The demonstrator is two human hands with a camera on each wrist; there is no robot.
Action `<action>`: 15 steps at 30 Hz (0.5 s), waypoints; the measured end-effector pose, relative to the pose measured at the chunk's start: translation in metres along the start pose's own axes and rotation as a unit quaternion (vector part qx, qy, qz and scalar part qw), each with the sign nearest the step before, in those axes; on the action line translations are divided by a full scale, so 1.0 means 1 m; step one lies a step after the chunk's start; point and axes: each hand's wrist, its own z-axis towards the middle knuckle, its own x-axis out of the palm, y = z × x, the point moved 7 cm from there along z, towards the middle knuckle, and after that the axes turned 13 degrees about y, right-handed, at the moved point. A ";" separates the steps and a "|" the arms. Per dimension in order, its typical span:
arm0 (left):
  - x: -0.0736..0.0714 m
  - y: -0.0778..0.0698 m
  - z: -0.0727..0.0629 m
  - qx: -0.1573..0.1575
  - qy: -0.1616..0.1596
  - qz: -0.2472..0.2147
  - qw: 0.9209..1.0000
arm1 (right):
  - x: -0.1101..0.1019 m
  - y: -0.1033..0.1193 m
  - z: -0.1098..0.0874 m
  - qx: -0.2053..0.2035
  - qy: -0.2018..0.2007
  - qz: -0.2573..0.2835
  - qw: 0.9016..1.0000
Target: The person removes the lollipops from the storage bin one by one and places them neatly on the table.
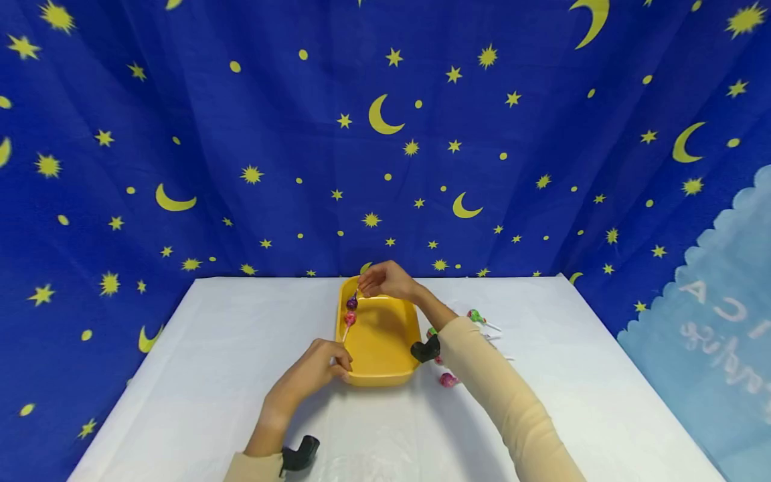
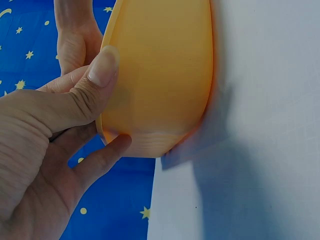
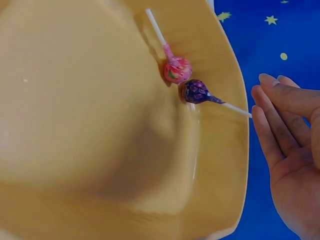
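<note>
A yellow tray point(image 1: 379, 348) stands on the white table. Its near left corner is gripped by my left hand point(image 1: 319, 367); in the left wrist view the thumb point(image 2: 102, 67) presses the wall by the rim. Inside, along the tray's left side, a pink lollipop point(image 3: 177, 70) and a purple lollipop point(image 3: 195, 91) lie head to head. The purple one's white stick slants up to the far rim. My right hand point(image 1: 388, 280) is at that far left end, fingers extended, fingertips close to the stick's end.
Right of the tray, partly behind my right sleeve point(image 1: 496, 381), lie several more lollipops, among them a green and red lollipop point(image 1: 476, 316) and a pink lollipop point(image 1: 448, 379). A blue curtain point(image 1: 289, 134) with stars and moons hangs behind the table point(image 1: 229, 361).
</note>
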 end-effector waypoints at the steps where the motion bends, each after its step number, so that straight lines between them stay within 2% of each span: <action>1: 0.000 0.000 0.000 0.003 -0.001 -0.002 1.000 | 0.001 0.000 0.002 0.002 0.002 -0.001 1.000; 7: 0.002 -0.002 0.000 0.014 -0.001 -0.016 1.000 | 0.006 -0.003 0.012 0.011 0.011 -0.016 1.000; 11: 0.002 -0.002 -0.001 0.014 -0.003 -0.004 1.000 | 0.009 -0.007 0.022 0.023 0.016 -0.023 0.999; 15: 0.000 -0.001 0.000 0.012 -0.005 0.006 1.000 | 0.009 -0.009 0.030 0.046 0.024 -0.054 0.997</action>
